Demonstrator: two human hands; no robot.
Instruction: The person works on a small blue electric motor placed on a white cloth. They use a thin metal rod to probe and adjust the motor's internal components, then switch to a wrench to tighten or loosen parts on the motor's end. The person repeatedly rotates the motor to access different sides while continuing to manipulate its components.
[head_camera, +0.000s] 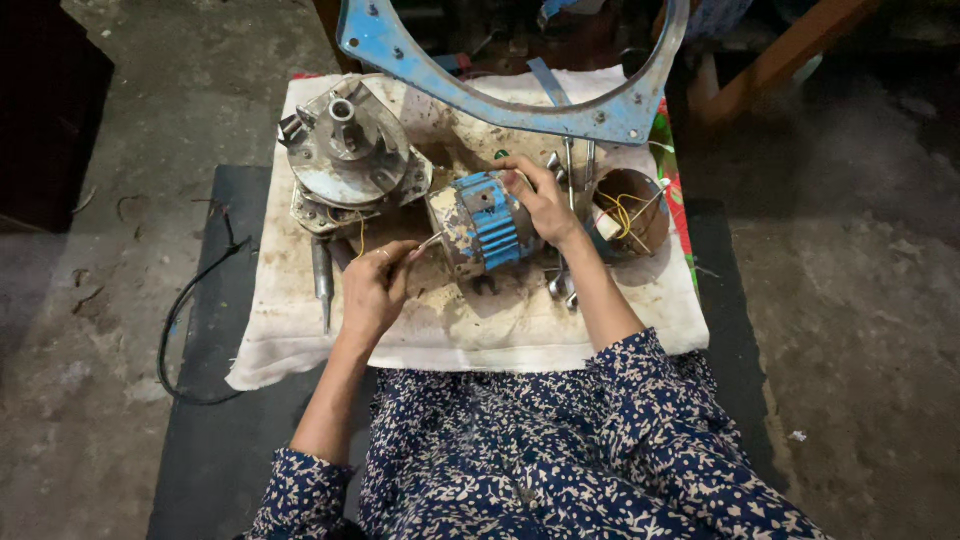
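Note:
A small motor body (483, 222) with blue ribbed casing and a worn grey end lies on its side on a stained white cloth (470, 330). My right hand (541, 197) rests over its far side, fingers curled on the casing. My left hand (373, 290) holds a thin metal tool (428, 243) whose tip meets the motor's grey end face. Both forearms come from dark floral sleeves at the bottom.
A grey metal housing (348, 152) with a central shaft sits at the cloth's left. A round can (630, 212) with yellow wires stands at the right. A blue metal ring frame (560, 100) arches across the top. A punch (322, 278) and black cable (185, 310) lie left.

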